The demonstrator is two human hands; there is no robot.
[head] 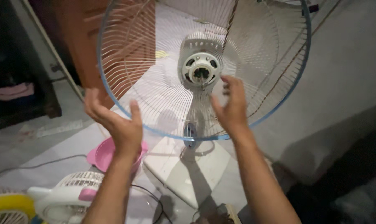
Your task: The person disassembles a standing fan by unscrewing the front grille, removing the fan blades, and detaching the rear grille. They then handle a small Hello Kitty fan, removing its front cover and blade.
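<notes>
In the middle of the frame your two hands are raised at the wire fan guard (163, 95). Your left hand (117, 122) is open, its palm against the blue rim at lower left. Your right hand (231, 105) is open too, fingers spread before the wires near the white motor hub (201, 68). Below, the fan's square white base (188, 172) stands on a pale tiled floor (51, 145). A pink basin (101, 154) sits beside it, a small white fan (70, 195) at lower left, a brown door (82, 49) at upper left.
</notes>
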